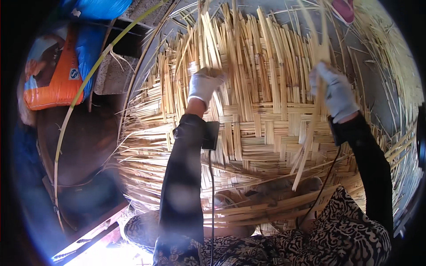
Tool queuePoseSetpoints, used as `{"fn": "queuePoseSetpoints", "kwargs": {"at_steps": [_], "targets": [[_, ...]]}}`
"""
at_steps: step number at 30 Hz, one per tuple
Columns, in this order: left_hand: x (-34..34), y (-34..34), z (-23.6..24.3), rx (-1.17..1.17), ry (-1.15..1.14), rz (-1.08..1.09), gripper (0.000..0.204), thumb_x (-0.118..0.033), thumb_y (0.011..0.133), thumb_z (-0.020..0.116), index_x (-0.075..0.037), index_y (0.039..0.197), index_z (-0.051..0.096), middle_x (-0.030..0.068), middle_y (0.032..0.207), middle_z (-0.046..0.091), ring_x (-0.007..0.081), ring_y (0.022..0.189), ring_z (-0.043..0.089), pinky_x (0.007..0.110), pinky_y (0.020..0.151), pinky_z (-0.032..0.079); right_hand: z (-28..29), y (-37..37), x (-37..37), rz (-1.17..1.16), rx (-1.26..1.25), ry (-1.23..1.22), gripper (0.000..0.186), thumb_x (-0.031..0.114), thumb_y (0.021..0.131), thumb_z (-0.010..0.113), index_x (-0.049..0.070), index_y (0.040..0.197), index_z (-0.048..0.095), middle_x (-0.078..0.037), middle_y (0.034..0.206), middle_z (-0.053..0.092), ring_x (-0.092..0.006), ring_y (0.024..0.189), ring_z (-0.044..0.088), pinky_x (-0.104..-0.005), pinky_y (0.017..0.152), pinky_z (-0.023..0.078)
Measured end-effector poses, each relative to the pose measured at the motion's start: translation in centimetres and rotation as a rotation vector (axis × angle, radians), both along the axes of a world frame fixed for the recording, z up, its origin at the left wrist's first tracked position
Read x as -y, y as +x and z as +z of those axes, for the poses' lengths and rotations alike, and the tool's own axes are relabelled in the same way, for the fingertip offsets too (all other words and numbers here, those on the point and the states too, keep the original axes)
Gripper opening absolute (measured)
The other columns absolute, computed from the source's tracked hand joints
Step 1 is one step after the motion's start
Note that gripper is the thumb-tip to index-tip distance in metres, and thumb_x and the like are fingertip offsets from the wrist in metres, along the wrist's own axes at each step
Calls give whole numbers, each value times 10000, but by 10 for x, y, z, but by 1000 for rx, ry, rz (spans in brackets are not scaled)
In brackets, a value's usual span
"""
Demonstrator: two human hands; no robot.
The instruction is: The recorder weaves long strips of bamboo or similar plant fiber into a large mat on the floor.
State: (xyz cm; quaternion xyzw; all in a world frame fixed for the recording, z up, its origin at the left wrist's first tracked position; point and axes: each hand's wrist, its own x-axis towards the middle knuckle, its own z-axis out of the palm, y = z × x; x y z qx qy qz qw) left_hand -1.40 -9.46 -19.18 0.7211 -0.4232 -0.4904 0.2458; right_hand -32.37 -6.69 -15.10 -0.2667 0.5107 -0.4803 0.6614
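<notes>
Mat [288,126], woven, is lying before me, my patterned garment [341,226] partly hiding its near edge. Left hand [205,85]: curling near the far edge, hold too blurred to tell. Right hand [336,92]: gripping loose strips [316,117], tops cut off. Orange sack [52,92]: concealing its contents.

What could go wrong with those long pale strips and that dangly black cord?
The long strips in the gloved right hand might swing and poke something. The black cord hanging by the left arm could snag on the woven mat. A sharp strip edge might scratch the bare left wrist, between glove and sleeve.
</notes>
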Motion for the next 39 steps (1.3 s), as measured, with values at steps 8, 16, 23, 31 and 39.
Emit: {"fn": "queuePoseSetpoints", "kwargs": {"at_steps": [8, 16, 23, 31, 39], "targets": [[-2, -8, -19, -70, -15, -99, 314, -41, 742, 609, 101, 992, 484, 127, 822, 631, 178, 705, 613, 256, 637, 482, -3, 19, -4, 118, 21, 38, 243, 236, 831, 558, -7, 840, 563, -72, 747, 568, -133, 692, 555, -255, 566, 458], [-8, -7, -29, 335, -189, -191, 197, -74, 720, 606, 54, 860, 553, 117, 767, 635, 171, 646, 609, 234, 619, 491, -7, 40, 2, 11, 49, 111, 210, 182, 825, 559, -16, 894, 553, -78, 738, 578, -131, 661, 572, -245, 555, 473], [-26, -18, 11, -210, -171, 6, 279, -102, 677, 666, 33, 906, 582, 103, 806, 629, 146, 659, 588, 195, 673, 465, -61, 65, 28, -8, -32, 18, 133, 161, 830, 523, 36, 805, 559, -19, 607, 513, -103, 545, 510, -236, 498, 429], [-12, -19, 32, -718, -253, 129, 718, -594, 811, 396, -17, 1238, 398, 116, 1148, 522, 178, 1074, 491, 275, 883, 410, -87, 50, 39, 174, -26, -36, 147, 107, 861, 453, 15, 951, 523, -50, 802, 544, -165, 743, 559, -282, 623, 515], [8, 4, 24, -1259, 53, -16, 559, -465, 873, 338, 46, 984, 537, 257, 921, 564, 393, 822, 573, 480, 703, 484, -70, 70, 35, 170, 317, 34, 138, 68, 858, 423, 26, 956, 512, -50, 784, 524, -135, 681, 534, -266, 573, 485]]}}
